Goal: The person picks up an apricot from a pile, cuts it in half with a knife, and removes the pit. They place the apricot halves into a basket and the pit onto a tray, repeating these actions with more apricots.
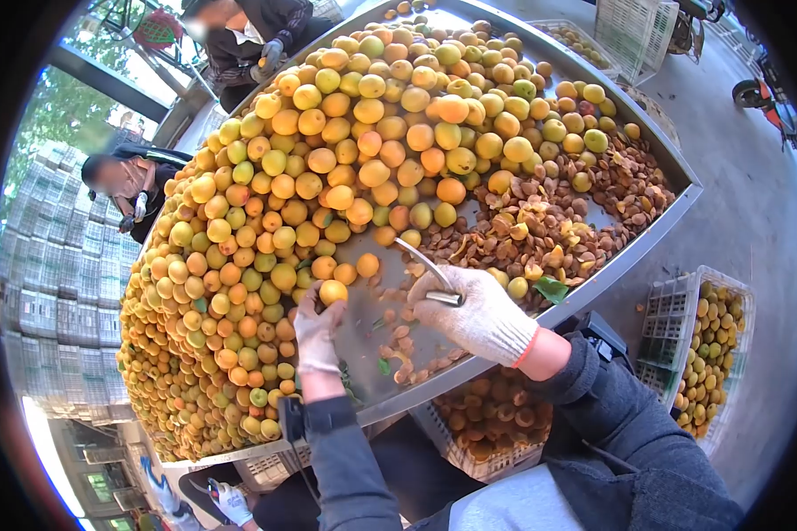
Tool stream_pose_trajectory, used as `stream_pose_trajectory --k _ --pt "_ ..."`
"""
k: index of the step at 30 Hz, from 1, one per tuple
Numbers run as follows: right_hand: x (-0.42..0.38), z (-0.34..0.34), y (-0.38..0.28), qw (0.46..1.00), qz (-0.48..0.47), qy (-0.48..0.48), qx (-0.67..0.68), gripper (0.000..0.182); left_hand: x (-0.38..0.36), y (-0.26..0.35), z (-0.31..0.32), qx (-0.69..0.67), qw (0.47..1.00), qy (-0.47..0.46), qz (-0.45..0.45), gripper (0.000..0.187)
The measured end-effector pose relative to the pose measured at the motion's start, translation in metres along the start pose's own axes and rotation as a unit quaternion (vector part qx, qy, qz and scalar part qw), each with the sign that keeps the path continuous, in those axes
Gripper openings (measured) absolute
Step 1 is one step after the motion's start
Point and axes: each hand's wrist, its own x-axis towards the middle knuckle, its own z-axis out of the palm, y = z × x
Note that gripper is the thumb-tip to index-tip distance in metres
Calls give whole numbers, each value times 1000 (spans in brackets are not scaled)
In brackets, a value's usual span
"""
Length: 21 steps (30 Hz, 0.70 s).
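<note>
My left hand, in a whitish glove, pinches a single apricot at the near edge of the fruit heap. Close on its right, my right hand wears a glove with a red cuff edge and is closed around a curved knife, its metal blade pointing up and left. Whole orange and yellow-green apricots cover most of the metal table. Beyond my right hand lies a pile of brown pits mixed with fruit scraps.
A crate of halved apricots stands under the near table rim. To the right is a white crate of greenish-yellow fruit. Two people sit along the far left side; another person's gloved hand shows at lower left. Stacked crates line the left.
</note>
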Motion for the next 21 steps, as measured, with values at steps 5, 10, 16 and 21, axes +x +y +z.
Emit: stream_pose_trajectory --k 5,10,16,21 --pt "-9 24 8 995 51 -85 -15 18 -84 7 22 -335 929 -121 97 68" --pt "-18 35 14 994 29 -90 -59 24 -118 14 37 -492 836 -237 56 63" --pt "-29 34 17 987 38 -105 -114 26 -122 -4 29 -438 880 -181 -8 59" --pt "-27 38 14 992 73 -96 -48 15 -121 -9 22 -516 815 -263 27 55"
